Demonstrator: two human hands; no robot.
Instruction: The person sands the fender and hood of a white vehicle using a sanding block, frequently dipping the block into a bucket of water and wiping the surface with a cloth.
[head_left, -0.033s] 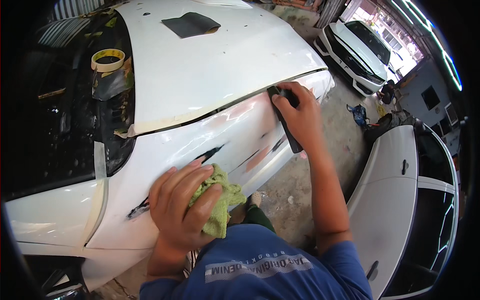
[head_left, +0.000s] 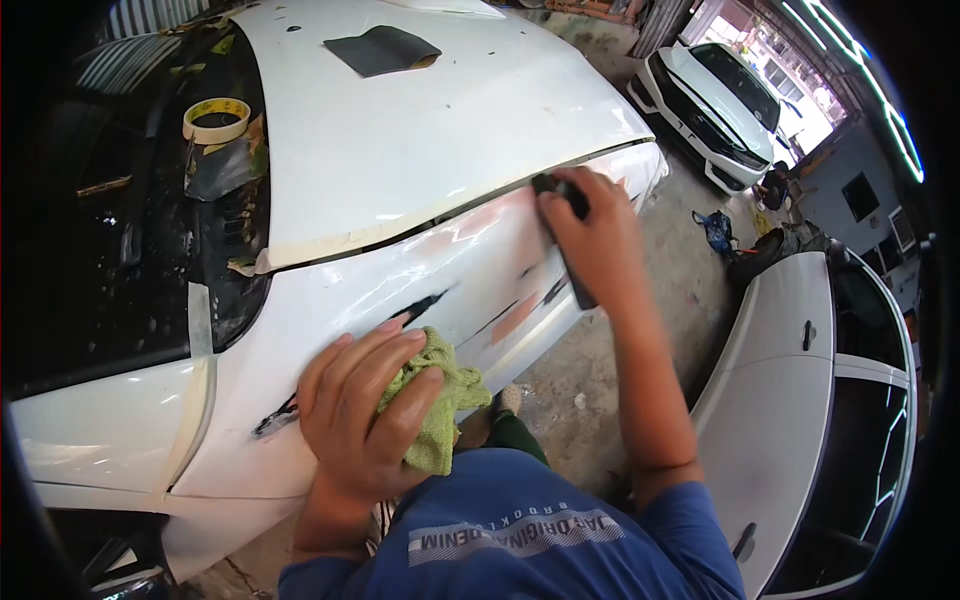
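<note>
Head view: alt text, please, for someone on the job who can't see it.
A person's right-hand grip holds a long black sanding block against a patched white car fender; the left-hand grip rests there with a crumpled green cloth. Dark sandpaper lies on the hood, a masking-tape roll by the dark windshield.

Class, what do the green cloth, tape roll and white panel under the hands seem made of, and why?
Green cloth: probably textile, matte; it bunches and looks nubbly.
Tape roll: likely paper; its cream side looks dull.
White panel: apparently painted, glossy where reflections streak; metal or plastic is unclear.
</note>
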